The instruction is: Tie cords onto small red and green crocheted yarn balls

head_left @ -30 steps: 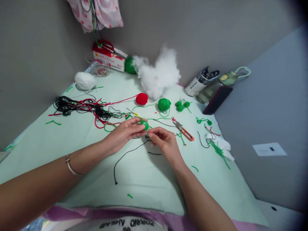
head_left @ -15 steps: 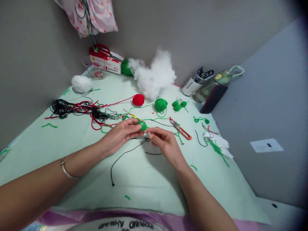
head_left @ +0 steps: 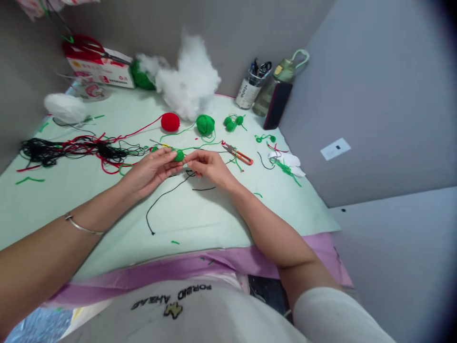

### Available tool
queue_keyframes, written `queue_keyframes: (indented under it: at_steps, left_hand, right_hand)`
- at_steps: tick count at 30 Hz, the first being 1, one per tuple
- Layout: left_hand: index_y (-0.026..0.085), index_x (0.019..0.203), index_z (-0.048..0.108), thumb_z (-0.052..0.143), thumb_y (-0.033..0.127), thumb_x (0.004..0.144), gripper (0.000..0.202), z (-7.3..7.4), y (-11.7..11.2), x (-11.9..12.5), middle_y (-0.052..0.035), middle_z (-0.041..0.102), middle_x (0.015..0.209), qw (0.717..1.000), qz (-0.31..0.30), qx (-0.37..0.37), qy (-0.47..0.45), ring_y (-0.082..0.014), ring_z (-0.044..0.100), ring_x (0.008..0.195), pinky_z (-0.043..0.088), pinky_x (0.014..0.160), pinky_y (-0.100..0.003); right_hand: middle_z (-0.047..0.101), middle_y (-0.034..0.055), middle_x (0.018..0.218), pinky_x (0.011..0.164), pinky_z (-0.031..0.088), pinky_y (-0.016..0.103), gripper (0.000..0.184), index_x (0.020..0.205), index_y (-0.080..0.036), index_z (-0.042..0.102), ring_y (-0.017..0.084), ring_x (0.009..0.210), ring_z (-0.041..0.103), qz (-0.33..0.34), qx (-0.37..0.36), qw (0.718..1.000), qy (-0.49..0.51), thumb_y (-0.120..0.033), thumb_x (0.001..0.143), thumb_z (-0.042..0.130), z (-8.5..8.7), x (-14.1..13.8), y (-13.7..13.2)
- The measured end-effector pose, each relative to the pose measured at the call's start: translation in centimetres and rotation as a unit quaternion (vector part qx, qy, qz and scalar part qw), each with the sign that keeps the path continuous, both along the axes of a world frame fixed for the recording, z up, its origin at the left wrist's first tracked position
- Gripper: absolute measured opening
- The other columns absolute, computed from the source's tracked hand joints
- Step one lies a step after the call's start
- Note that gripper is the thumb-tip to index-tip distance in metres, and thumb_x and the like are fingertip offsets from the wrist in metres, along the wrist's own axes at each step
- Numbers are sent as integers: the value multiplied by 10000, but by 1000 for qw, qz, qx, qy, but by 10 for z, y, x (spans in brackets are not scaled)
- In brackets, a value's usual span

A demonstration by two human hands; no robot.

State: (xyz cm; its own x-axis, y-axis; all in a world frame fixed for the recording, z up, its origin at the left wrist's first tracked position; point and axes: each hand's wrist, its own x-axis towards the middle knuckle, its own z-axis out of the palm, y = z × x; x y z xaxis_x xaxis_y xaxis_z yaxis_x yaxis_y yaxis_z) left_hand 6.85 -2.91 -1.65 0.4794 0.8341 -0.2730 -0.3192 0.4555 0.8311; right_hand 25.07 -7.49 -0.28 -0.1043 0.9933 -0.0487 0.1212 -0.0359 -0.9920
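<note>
A small green crocheted piece [head_left: 179, 155] sits in the fingertips of my left hand [head_left: 152, 172], which is closed around its left side. My right hand [head_left: 211, 167] pinches at the right edge of that piece; what lies between its thumb and index finger is too small to make out. Below the fingers, a length of black yarn [head_left: 159, 195] trails over the table toward me. Just behind my left fingers is a thin metal shaft with a yellow part [head_left: 165, 145], partly hidden.
A red yarn ball [head_left: 170, 122], a green yarn ball [head_left: 205, 125] and white stuffing [head_left: 189, 81] lie behind my hands. Orange-handled thread snips [head_left: 243, 156] are to the right, tangled black yarn [head_left: 39, 151] to the left. A bottle [head_left: 266, 97] and pen cup [head_left: 248, 91] stand at the back.
The camera view has tilted down and turned right, so the scene sits further left and higher. My hands keep their hold at the green piece with little visible change.
</note>
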Motion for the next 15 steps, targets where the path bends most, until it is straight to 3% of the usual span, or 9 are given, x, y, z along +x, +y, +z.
queue_keyframes:
  at_steps: [15]
  left_hand:
    - [155, 866, 647, 716, 156, 858, 70, -3, 0, -2, -1, 711, 852, 1000, -11, 10, -8, -117, 695, 805, 562, 904, -276]
  right_hand:
    - [560, -35, 643, 544, 396, 242, 117, 833, -160, 681, 83, 555, 457, 3, 18, 1000, -5, -244, 757, 653, -1, 0, -1]
